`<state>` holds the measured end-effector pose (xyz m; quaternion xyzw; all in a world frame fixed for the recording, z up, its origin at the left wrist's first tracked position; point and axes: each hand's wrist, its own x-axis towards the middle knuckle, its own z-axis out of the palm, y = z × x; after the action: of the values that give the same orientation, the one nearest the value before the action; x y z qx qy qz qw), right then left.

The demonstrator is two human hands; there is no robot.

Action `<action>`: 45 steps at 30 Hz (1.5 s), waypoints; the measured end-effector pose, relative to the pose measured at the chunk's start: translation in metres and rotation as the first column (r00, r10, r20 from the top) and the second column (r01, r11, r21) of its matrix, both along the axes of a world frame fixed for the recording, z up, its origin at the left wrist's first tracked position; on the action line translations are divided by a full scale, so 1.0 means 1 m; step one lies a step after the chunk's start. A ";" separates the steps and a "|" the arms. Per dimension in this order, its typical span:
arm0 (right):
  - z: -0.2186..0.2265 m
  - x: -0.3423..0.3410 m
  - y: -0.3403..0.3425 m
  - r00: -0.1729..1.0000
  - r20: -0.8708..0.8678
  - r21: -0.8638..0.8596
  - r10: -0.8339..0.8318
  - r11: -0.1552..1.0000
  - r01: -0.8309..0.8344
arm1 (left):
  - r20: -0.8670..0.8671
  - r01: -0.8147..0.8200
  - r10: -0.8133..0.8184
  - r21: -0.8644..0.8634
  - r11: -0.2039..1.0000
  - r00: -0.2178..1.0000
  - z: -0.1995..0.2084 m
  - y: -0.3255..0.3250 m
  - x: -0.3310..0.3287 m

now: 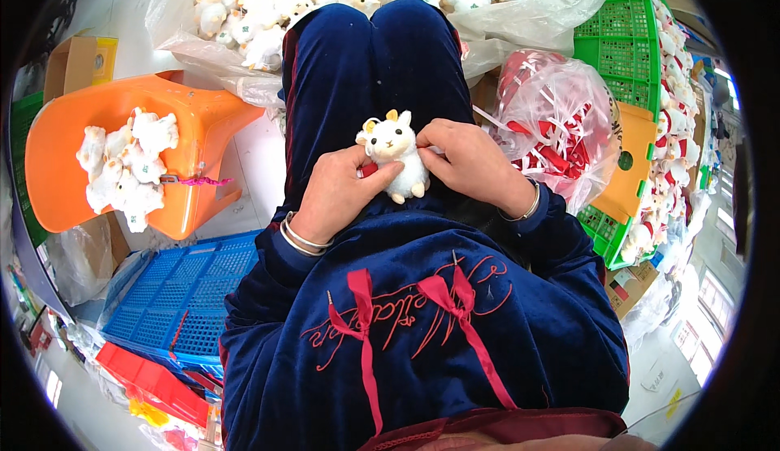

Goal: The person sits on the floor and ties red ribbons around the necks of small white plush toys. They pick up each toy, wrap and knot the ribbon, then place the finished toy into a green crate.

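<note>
A small white plush sheep [393,144] with yellow-orange horns sits upright at my lap, its face turned up toward me. My left hand [335,193] is closed around its left side, the thumb lying across the lower body. A bit of red material [368,170] shows between that hand's fingers and the toy. On the other side, my right hand [471,161] has curled fingers pressed together against the toy's edge. Whether those fingertips also pinch something thin behind the toy is hidden.
Several similar plush toys lie on an orange chair [61,154] at left. More fill a clear plastic sheet [536,20] beyond my knees. A clear bag [561,114] of red-and-white pieces stands at right, beside green crates [617,32]. A blue crate [183,292] is at lower left.
</note>
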<state>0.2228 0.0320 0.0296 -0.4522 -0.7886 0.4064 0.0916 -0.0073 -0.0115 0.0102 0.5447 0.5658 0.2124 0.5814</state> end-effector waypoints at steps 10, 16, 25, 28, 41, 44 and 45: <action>0.013 0.008 0.004 0.999 -0.007 -0.199 0.042 0.979 -0.043 | 0.052 -0.049 0.045 0.081 0.996 0.998 -0.006 0.001 0.011; 0.011 0.013 0.002 0.996 -0.080 -0.206 0.034 0.977 -0.050 | 0.053 -0.039 0.036 0.067 0.997 0.998 -0.009 0.002 0.016; 0.004 0.010 -0.005 0.976 0.167 -0.033 0.137 0.991 -0.133 | -0.136 0.045 -0.037 0.053 0.998 0.990 -0.008 0.000 0.015; 0.009 0.019 0.002 0.994 0.020 -0.108 0.107 0.989 -0.104 | -0.129 0.055 -0.040 0.114 0.992 0.991 -0.015 -0.004 0.016; -0.003 0.000 -0.008 0.992 -0.101 0.019 -0.073 0.997 0.075 | -0.073 0.007 0.003 0.139 0.990 0.997 -0.019 0.006 0.018; -0.007 -0.002 -0.010 0.984 -0.153 0.078 -0.094 0.991 0.107 | 0.002 0.009 -0.009 0.126 0.992 1.000 -0.018 0.009 0.011; -0.007 -0.003 -0.011 0.979 -0.176 0.092 -0.102 0.988 0.120 | 0.032 0.010 -0.014 0.124 0.992 0.999 -0.015 0.010 0.007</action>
<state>0.2198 0.0213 0.0225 -0.4539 -0.7711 0.3968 0.2046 0.0001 -0.0010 -0.0046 0.5795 0.5386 0.2527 0.5570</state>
